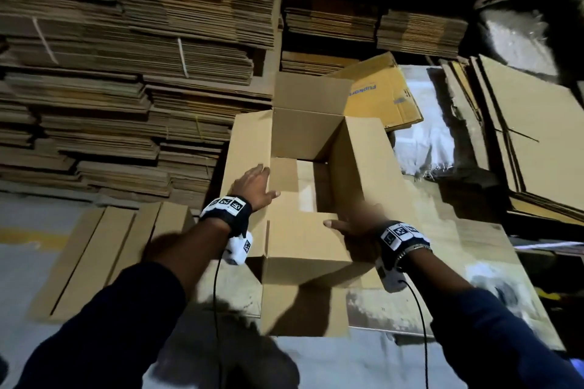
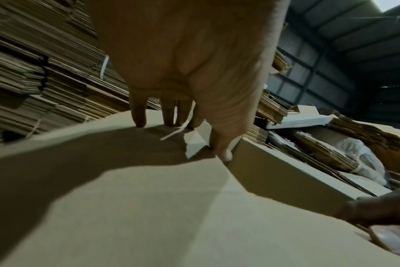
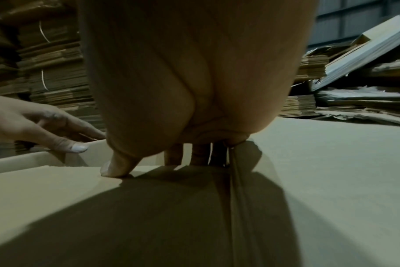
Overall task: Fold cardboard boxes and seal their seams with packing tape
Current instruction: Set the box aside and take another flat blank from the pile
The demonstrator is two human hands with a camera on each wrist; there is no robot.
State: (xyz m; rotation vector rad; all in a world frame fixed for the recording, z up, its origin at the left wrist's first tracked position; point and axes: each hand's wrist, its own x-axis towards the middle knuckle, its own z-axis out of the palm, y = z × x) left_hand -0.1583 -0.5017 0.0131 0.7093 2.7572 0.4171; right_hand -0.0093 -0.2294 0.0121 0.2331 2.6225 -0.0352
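An open brown cardboard box (image 1: 303,136) stands in front of me with its top flaps spread. My left hand (image 1: 252,186) lies flat on the left flap (image 1: 249,142), fingers straight, thumb reaching toward the opening. In the left wrist view its fingertips (image 2: 140,122) touch the cardboard (image 2: 149,207). My right hand (image 1: 354,224), blurred, presses where the near flap (image 1: 303,240) meets the right flap (image 1: 366,161). In the right wrist view its thumb (image 3: 117,168) rests on the near flap (image 3: 46,189), and the left hand (image 3: 46,126) shows at the left. No tape is in view.
Tall stacks of flattened cartons (image 1: 126,73) fill the back and left. A yellow printed flat carton (image 1: 382,95) lies behind the box. Large cardboard sheets (image 1: 521,136) lean at the right, and flat cartons (image 1: 104,256) lie on the floor at my left.
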